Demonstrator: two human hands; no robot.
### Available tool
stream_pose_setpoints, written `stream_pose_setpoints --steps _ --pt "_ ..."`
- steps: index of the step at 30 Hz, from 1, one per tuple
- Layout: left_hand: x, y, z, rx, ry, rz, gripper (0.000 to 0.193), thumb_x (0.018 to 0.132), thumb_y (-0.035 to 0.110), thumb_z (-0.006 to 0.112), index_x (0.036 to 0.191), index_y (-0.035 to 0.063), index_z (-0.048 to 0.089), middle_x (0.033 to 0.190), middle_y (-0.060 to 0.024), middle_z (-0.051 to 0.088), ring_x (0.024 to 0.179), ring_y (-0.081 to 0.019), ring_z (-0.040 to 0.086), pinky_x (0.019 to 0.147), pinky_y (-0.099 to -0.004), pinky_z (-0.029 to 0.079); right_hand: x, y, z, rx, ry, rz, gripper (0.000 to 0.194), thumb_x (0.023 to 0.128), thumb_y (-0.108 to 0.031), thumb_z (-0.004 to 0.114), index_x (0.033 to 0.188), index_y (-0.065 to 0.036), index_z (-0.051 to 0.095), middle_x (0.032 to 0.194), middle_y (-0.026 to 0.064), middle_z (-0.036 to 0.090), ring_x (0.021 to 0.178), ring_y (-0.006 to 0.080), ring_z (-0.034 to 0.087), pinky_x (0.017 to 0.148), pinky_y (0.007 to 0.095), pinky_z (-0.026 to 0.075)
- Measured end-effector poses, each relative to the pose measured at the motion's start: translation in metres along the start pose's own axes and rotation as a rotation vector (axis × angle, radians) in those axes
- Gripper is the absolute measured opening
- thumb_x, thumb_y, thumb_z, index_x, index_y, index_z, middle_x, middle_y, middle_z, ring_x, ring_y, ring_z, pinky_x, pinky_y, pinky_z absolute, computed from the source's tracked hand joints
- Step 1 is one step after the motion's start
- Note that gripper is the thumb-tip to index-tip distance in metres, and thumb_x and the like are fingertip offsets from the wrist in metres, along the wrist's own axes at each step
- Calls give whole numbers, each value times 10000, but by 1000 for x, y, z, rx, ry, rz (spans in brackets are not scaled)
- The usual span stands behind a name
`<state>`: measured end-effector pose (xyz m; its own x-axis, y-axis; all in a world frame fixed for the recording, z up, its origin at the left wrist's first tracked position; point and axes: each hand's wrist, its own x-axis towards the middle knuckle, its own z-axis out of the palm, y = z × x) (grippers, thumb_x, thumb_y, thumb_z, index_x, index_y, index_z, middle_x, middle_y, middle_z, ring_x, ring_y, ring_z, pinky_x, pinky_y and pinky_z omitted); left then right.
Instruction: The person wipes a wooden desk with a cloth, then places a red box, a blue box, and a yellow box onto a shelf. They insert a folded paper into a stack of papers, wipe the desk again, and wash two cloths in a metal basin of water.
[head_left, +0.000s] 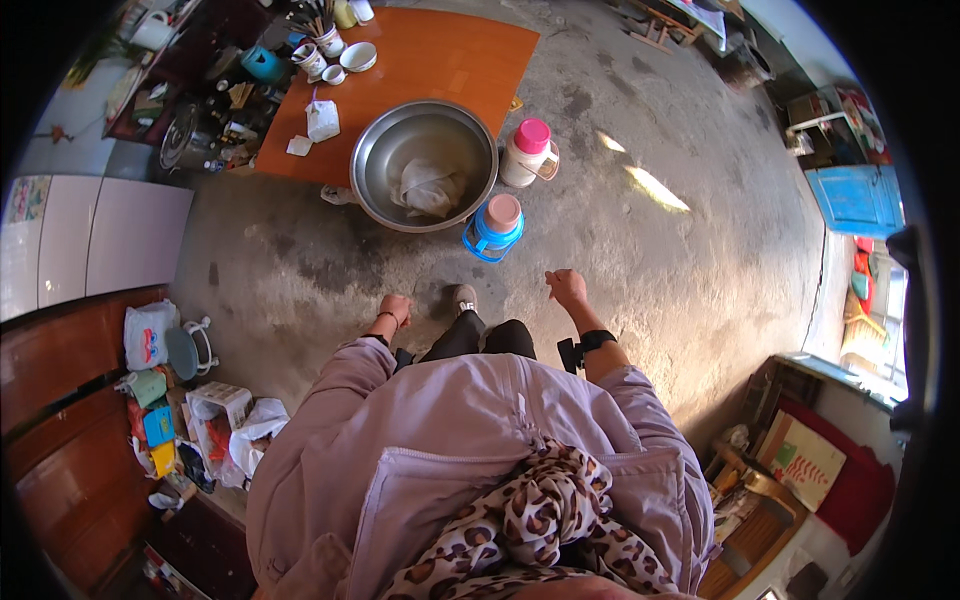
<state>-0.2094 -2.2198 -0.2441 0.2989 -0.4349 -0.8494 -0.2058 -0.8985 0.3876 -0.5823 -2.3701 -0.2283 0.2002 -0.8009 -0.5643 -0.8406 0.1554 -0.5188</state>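
Observation:
My left hand (397, 309) hangs low over the concrete floor, its fingers curled in and nothing visible in it. My right hand (568, 286) is out to the other side, likewise loosely curled and bare. Ahead, a large stainless steel basin (364, 199) rests at the near edge of an orange-brown table (450, 56). Inside the basin, a pale wet cloth (431, 186) lies in cloudy water. A blue thermos flask with a pinkish lid (501, 217) stands closest to my right hand. Just beyond it is a white thermos flask with a pink cap (531, 146).
Bowls (358, 57), a cup of chopsticks (328, 39) and a white packet (323, 121) sit on the table. Bags and a plastic basket (225, 405) crowd the left wall. A wooden chair (765, 532) stands behind at right; bottles (232, 127) cluster left of the table.

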Motion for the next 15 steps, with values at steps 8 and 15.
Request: stream_pose_setpoints --steps 8,15 --pt "34 34 30 -580 262 -152 457 895 431 427 907 15 614 688 -109 605 511 -177 552 454 -316 449 90 -8 -15 237 -65 -70 393 845 -370 491 865 3 615 698 60 589 588 139 574 510 289 497" --pt "68 38 6 -1052 532 -321 318 868 295 545 850 -21 572 708 -115 587 550 -194 556 502 -313 504 159 -54 -15 453 36 -130 312 830 -270 545 973 -3 617 737 66 607 621 134 584 535 276 501"
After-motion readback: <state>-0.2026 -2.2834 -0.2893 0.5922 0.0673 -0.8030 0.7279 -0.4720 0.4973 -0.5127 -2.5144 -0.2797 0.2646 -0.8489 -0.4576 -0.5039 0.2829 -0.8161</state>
